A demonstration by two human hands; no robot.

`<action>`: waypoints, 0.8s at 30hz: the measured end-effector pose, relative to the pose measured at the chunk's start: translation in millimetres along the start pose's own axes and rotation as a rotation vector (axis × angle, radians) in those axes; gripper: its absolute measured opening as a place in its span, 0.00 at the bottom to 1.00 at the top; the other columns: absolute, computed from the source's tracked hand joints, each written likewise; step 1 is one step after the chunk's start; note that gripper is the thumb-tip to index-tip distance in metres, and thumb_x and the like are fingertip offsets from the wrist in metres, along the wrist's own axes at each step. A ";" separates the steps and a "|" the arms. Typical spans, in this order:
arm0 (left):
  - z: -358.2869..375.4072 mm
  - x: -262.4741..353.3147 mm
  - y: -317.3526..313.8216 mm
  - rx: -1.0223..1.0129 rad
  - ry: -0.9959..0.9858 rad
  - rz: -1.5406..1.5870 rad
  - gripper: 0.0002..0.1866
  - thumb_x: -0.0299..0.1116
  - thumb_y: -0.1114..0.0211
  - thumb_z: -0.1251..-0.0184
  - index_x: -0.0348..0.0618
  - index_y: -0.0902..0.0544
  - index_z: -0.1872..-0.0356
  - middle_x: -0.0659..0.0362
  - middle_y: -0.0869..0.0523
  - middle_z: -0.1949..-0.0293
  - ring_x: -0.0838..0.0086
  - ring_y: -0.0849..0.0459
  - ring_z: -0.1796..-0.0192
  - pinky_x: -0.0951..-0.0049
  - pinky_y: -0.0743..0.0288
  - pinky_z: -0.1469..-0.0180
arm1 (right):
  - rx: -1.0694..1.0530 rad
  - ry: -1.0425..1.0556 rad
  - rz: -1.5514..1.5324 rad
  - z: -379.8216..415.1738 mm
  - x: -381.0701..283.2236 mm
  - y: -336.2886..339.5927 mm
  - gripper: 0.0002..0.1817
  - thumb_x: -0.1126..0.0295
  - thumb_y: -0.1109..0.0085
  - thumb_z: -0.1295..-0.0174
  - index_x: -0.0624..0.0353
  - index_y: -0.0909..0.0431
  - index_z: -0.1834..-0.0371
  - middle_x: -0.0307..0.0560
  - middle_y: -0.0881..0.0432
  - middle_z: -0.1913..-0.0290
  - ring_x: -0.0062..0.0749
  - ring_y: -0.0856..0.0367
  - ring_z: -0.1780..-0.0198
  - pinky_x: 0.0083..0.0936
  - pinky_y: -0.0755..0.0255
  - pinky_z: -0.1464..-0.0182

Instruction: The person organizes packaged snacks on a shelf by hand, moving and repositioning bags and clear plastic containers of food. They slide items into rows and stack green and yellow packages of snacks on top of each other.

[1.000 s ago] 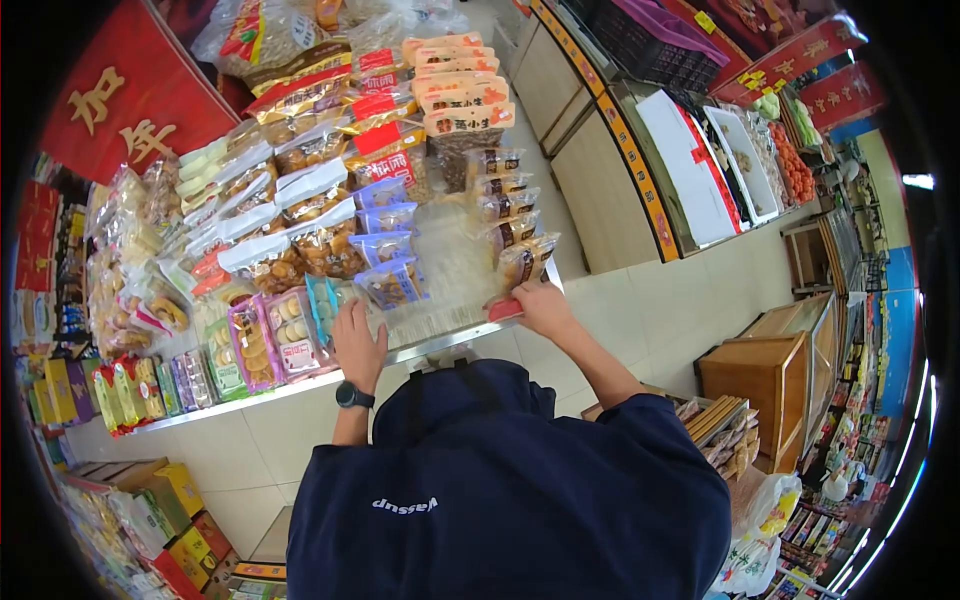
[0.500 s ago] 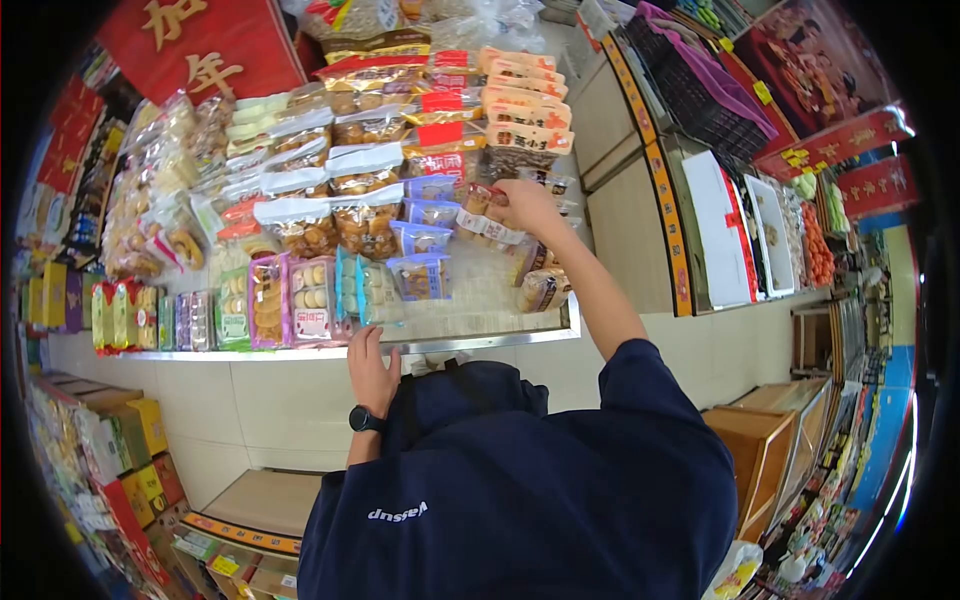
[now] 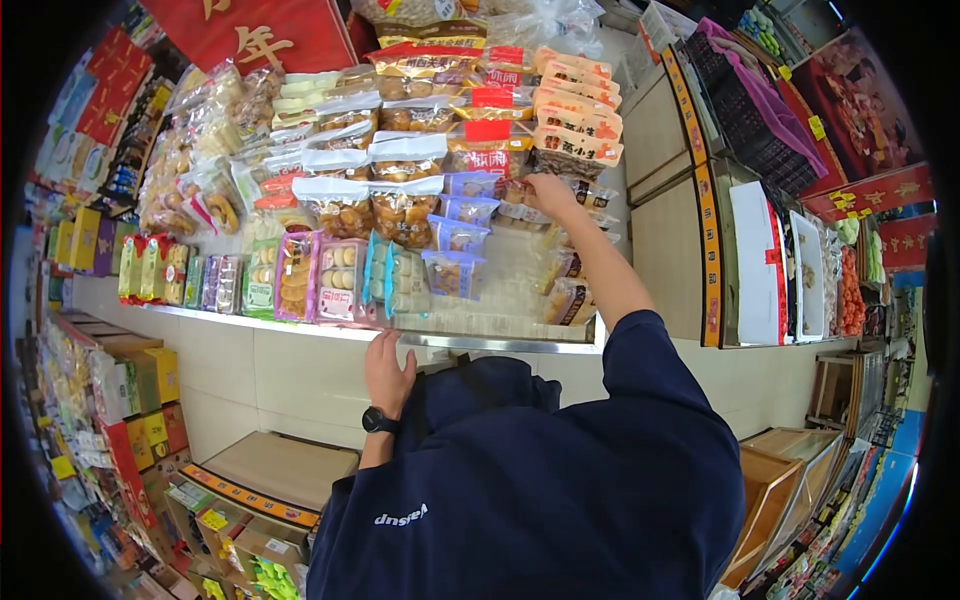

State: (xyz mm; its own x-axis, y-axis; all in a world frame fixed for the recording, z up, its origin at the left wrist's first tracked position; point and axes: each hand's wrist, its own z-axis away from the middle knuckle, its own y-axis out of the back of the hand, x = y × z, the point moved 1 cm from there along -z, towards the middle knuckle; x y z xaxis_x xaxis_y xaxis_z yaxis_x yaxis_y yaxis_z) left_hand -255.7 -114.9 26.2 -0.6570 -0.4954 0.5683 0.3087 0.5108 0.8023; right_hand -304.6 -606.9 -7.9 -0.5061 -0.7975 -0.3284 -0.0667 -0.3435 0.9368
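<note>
My right hand point(image 3: 550, 197) reaches over the display table, its fingers closed on the top of a clear snack packet point(image 3: 518, 212) with a pale label band. That packet stands beside a column of small purple-edged snack bags point(image 3: 455, 272). To the right of it runs a row of brown snack packets point(image 3: 570, 303) along the table's side. My left hand point(image 3: 390, 372) is at the table's metal front edge point(image 3: 470, 342), fingers stretched out, holding nothing. Just beyond its fingertips stand blue-edged packs point(image 3: 408, 283) of round pastries.
Bags with white tops point(image 3: 405, 205) and orange-topped bags point(image 3: 575, 145) fill the table's back. Clear trays of pastries point(image 3: 342, 280) line the front left. A wooden counter point(image 3: 668, 250) stands to the right, with a white box point(image 3: 757, 265) beyond. Cartons point(image 3: 140, 390) are stacked at the left.
My right hand has lowered the snack packet back into the row beside the purple-edged bags. The view has shifted, so the table appears further right. My left hand stays at the front edge.
</note>
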 end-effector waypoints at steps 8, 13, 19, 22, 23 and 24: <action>-12.7 21.2 -14.4 -0.120 -0.065 0.023 0.21 0.28 0.28 0.39 0.37 0.20 0.44 0.47 0.16 0.44 0.49 0.19 0.41 0.55 0.26 0.36 | 0.146 0.191 0.043 -20.5 10.9 -27.2 0.22 0.75 0.39 0.40 0.55 0.17 0.41 0.55 0.14 0.49 0.53 0.20 0.40 0.45 0.25 0.38; -17.3 20.4 -25.3 -0.242 -0.077 0.117 0.20 0.28 0.29 0.38 0.38 0.19 0.45 0.48 0.15 0.48 0.50 0.17 0.44 0.56 0.23 0.41 | 0.562 0.310 -0.127 32.5 -5.4 25.2 0.20 0.77 0.38 0.41 0.57 0.18 0.43 0.53 0.16 0.48 0.49 0.19 0.42 0.42 0.23 0.40; -21.0 10.1 -58.8 -0.483 -0.099 0.247 0.19 0.29 0.29 0.37 0.40 0.19 0.45 0.47 0.15 0.48 0.48 0.17 0.43 0.57 0.22 0.40 | 0.208 0.010 -0.230 157.1 -1.7 61.0 0.14 0.65 0.35 0.38 0.56 0.17 0.50 0.50 0.16 0.56 0.49 0.17 0.50 0.41 0.21 0.49; -28.3 10.1 -79.9 -0.466 -0.256 0.238 0.19 0.32 0.28 0.37 0.38 0.19 0.46 0.46 0.15 0.48 0.49 0.18 0.43 0.55 0.22 0.41 | 0.039 0.059 -0.059 212.5 -3.6 42.1 0.22 0.63 0.29 0.43 0.54 0.20 0.45 0.48 0.15 0.55 0.48 0.16 0.48 0.44 0.24 0.46; -30.8 8.9 -87.5 -0.476 -0.287 0.246 0.20 0.32 0.28 0.37 0.38 0.19 0.46 0.46 0.15 0.48 0.49 0.18 0.43 0.55 0.23 0.41 | 0.073 0.070 0.014 228.5 -3.6 29.6 0.24 0.63 0.28 0.45 0.53 0.20 0.44 0.48 0.15 0.55 0.47 0.16 0.47 0.44 0.26 0.46; -34.2 6.8 -96.3 -0.485 -0.318 0.252 0.20 0.33 0.28 0.37 0.38 0.19 0.46 0.46 0.16 0.48 0.49 0.18 0.43 0.55 0.23 0.41 | 0.109 0.081 0.085 238.8 -3.3 18.3 0.27 0.63 0.27 0.46 0.52 0.21 0.42 0.47 0.15 0.55 0.46 0.16 0.47 0.44 0.27 0.45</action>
State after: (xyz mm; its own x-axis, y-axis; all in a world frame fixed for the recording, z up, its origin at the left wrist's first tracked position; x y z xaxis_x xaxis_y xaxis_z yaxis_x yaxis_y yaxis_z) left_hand -266.3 -191.5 -41.0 -0.6728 -0.1301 0.7283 0.7083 0.1711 0.6848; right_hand -509.5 -492.1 39.1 -0.4428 -0.8606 -0.2515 -0.1213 -0.2205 0.9678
